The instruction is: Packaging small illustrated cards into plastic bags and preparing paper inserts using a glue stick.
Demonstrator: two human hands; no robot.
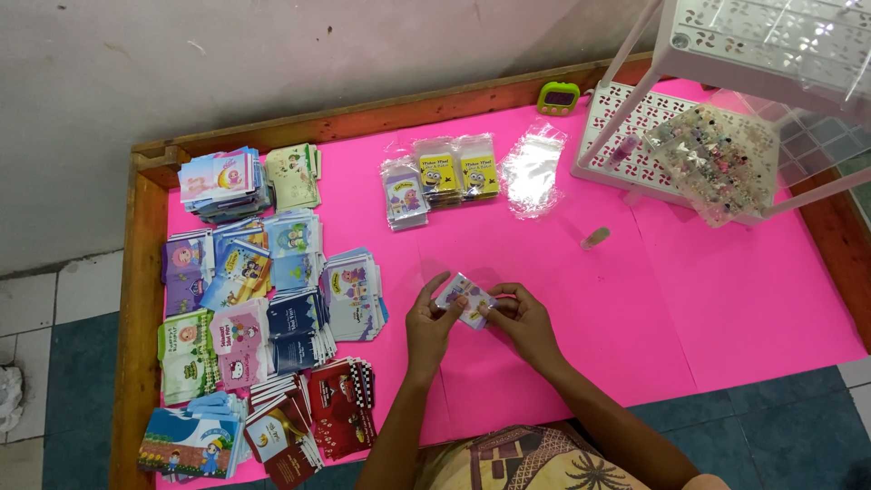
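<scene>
I see both hands low at the centre of the view, meeting over the pink table top (726,299). My left hand (428,319) and right hand (524,318) pinch one small illustrated card (465,300) between them, fingertips closed on its two ends; the card is lifted just clear of the pink surface, tilted, roughly midway across the table. No free grip on either side: both are occupied with that one card.

To the left, near the wooden frame (136,299), lie the unpacked card stacks (263,299), many fanned piles in blue, pink, green and dark red (a dozen or so piles, count uncertain). These look untouched, so I judge most of the stock still waits.

Further off, past the hands, three cards in clear sleeves (440,174) lie side by side, and just beside them a loose pile of empty clear sleeves (532,168). I read the three as finished pieces, the empty sleeves as supply. Judgement: early stage, few done, much left.

A small stick-like object (595,238) lies alone on the pink, well apart from the card; I cannot tell what it is.

Farthest: a green timer-like gadget (558,96) on the frame's far edge, and at the right a white perforated rack (626,136) with a clear bag of small beads or trinkets (717,163) resting on it.
</scene>
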